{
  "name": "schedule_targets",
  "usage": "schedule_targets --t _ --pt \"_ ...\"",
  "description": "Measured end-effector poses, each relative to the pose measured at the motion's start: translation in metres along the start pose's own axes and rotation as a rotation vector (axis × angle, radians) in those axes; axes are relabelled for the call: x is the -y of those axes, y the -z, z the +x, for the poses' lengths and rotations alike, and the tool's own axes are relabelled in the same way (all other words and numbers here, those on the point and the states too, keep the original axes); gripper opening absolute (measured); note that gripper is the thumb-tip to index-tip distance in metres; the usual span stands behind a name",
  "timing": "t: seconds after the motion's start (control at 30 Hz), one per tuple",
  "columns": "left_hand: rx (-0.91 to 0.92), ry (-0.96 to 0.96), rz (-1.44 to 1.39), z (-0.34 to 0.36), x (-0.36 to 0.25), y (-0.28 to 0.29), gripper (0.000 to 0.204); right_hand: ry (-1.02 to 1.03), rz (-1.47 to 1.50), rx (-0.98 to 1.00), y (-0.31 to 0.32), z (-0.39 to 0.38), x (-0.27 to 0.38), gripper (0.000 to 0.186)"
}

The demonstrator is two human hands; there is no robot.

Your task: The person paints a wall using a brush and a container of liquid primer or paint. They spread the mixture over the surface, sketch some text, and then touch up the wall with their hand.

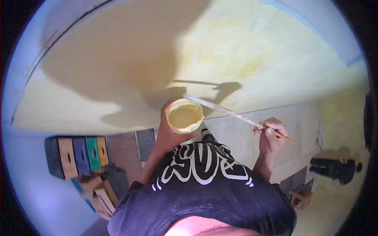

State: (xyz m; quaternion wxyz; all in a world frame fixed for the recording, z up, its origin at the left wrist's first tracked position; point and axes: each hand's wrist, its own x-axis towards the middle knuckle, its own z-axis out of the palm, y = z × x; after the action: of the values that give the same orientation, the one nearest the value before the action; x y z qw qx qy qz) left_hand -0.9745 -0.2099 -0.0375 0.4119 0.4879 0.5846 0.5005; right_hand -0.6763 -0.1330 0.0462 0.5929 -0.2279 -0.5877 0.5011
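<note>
Shirt [212, 210], hands [272, 133] with cup [191, 129] and brush [228, 112]

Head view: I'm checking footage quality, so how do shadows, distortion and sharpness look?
Head view: a large shadow darkens the left of the wall, and a thin shadow lies above the brush; head view: straight edges bend near the rim; head view: the cup is fairly clear, the person at right small and lacking detail.

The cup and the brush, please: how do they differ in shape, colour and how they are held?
The cup is round and wide-mouthed; the brush is long and thin. The cup looks pale yellowish, while the brush is mostly whitish with an orange-brown handle end. The left hand holds the cup, the right hand the brush. Both are held in bare hands.
</note>
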Motion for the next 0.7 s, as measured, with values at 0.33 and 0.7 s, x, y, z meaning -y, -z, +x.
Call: schedule_targets --t 0.33,0.7 --pt "0.265 -0.027 -0.217 0.024 -0.009 0.014 0.099 0.514 -0.541 -0.421 -0.049 -0.024 0.031 0.016" --pt "0.363 -0.004 -0.228 0.024 -0.002 0.016 0.112 0.643 -0.872 -0.355 -0.048 -0.003 0.030 0.014"
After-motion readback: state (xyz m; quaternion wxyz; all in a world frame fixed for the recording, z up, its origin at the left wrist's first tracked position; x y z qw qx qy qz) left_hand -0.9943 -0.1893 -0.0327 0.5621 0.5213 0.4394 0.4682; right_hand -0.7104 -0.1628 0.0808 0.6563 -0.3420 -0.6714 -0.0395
